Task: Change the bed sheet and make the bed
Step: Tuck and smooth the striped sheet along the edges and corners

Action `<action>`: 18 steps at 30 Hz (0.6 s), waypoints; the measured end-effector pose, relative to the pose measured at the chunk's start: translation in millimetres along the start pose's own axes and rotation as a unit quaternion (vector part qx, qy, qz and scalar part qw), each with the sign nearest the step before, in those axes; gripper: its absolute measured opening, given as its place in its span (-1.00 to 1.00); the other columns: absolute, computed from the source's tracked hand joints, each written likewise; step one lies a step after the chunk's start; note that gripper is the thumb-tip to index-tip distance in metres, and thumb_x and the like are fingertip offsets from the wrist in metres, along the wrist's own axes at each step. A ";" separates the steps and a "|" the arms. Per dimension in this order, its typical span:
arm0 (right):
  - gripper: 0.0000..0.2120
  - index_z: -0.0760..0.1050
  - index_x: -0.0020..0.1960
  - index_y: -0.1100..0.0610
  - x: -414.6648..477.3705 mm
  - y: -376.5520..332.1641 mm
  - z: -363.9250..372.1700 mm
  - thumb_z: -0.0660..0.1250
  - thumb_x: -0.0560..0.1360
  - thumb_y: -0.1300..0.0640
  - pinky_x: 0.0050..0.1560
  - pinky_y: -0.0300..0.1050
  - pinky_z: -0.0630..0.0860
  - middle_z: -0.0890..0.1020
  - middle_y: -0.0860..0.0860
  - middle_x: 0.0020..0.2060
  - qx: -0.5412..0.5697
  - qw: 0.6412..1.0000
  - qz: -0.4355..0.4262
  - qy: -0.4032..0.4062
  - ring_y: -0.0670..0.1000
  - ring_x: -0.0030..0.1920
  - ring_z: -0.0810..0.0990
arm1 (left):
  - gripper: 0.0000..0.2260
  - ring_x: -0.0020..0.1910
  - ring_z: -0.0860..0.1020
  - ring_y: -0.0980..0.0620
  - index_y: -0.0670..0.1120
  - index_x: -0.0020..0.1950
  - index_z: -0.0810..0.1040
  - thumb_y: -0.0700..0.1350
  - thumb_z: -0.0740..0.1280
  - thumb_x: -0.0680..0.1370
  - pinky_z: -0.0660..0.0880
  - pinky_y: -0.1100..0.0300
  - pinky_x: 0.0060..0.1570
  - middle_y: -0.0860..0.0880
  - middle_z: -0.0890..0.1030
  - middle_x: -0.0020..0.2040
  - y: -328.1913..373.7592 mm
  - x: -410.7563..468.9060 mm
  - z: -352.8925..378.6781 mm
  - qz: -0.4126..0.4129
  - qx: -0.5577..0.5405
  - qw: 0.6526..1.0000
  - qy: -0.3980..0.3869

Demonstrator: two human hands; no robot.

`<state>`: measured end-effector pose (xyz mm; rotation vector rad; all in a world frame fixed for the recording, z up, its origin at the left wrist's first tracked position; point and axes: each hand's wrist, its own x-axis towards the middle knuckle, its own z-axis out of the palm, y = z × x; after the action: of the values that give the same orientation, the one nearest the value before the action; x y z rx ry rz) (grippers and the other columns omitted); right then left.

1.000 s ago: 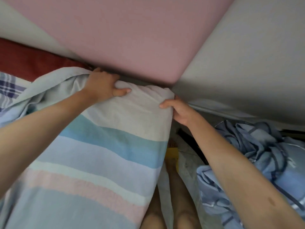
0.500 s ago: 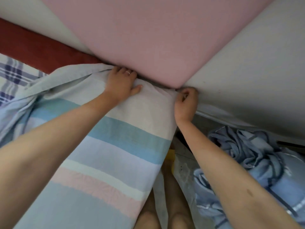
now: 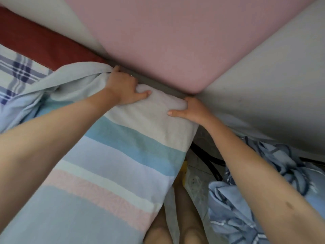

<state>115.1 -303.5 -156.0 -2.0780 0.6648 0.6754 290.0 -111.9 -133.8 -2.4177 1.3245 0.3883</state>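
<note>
Nearest the camera: the person's bare legs point(image 3: 168, 231) stand at the bed's edge on a pale floor point(image 3: 197, 175). A crumpled blue cloth point(image 3: 233, 213) is heaped on the floor just to the right.

The sheet point(image 3: 112, 166), striped in blue, white, pink and grey, lies spread over the bed and is drawn over its far right corner. Its left part is bunched in loose folds.

Left hand point(image 3: 124, 88): on the sheet's far edge, fingers point(image 3: 116, 70) curled over that edge and clamped on the fabric, thumb flat on top.

Right hand point(image 3: 193, 111): at the corner itself, thumb laid on top of the sheet, fingers wrapped down the corner's side and largely hidden, so the hand grips the sheet at the corner.

Beyond the hands: a pink panel point(image 3: 168, 41) stands against the bed's far end, touching or just behind the sheet's edge. A plaid cloth point(image 3: 15, 71) and a red cushion point(image 3: 35, 43) lie to the far left. A grey-white wall point(image 3: 267, 81) is on the right.
</note>
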 end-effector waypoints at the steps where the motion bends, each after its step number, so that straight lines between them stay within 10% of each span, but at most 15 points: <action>1: -0.26 0.52 0.09 0.03 -1.4 1.9 0.4 0.45 0.11 -0.45 0.05 -0.13 0.50 0.59 -0.04 0.07 0.019 1.000 -0.002 0.009 0.00 0.08 0.56 | -0.15 0.08 0.55 -0.11 -0.10 -0.01 0.61 0.47 -0.23 0.36 0.23 0.01 0.23 -0.15 0.65 -0.04 -1.6 1.0 0.4 0.003 0.001 1.000 -0.016; 7: -0.04 0.36 0.28 0.13 -14.2 12.8 36.5 0.51 0.05 -0.36 0.29 -0.18 0.29 0.33 0.04 0.24 0.175 0.958 0.041 0.225 -0.03 0.23 0.32 | -0.24 0.37 0.34 -0.13 -0.07 0.34 0.42 0.44 -0.12 0.47 0.16 -0.06 0.33 -0.15 0.46 0.34 2.0 22.7 4.9 -0.003 -0.019 0.992 -0.127; 18: -0.54 0.53 0.14 0.08 -14.7 22.2 8.7 0.58 0.30 0.06 -0.11 -0.28 0.54 0.65 -0.05 -0.02 0.404 0.912 0.061 0.039 -0.10 -0.06 0.64 | -0.27 0.12 0.54 -0.16 -0.11 -0.10 0.61 0.41 -0.14 0.45 0.28 0.03 0.25 -0.20 0.64 -0.03 -12.0 15.2 5.2 0.000 -0.050 0.998 -0.025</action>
<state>88.0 -304.6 -162.9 -1.3005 0.9326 0.2930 307.8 -115.1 -142.5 -2.4719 1.3141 0.5242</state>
